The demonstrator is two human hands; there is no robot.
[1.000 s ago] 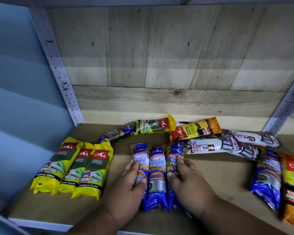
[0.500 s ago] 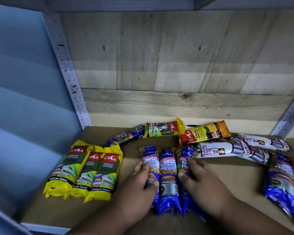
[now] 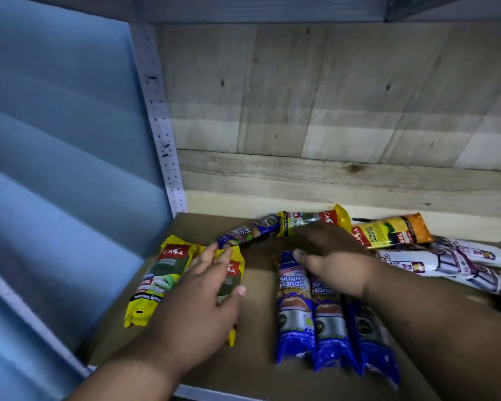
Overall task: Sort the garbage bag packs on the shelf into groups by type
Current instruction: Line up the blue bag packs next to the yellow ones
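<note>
the yellow pack [image 3: 315,219] lying crosswise at the back of the shelf [image 3: 255,369] looks light, soft and crinkly, probably slick film over a rolled core, so i'd take it round the middle. my right hand [image 3: 334,263] reaches toward it, fingers [image 3: 310,231] spread and released, tips just at its near edge, holding nothing. the blue packs [image 3: 297,308] lie under that wrist. my left hand [image 3: 198,302] rests flat and loose on the yellow group [image 3: 159,280].

Pale plank back wall [image 3: 330,96] — perforated metal upright [image 3: 159,120], dim light
</note>
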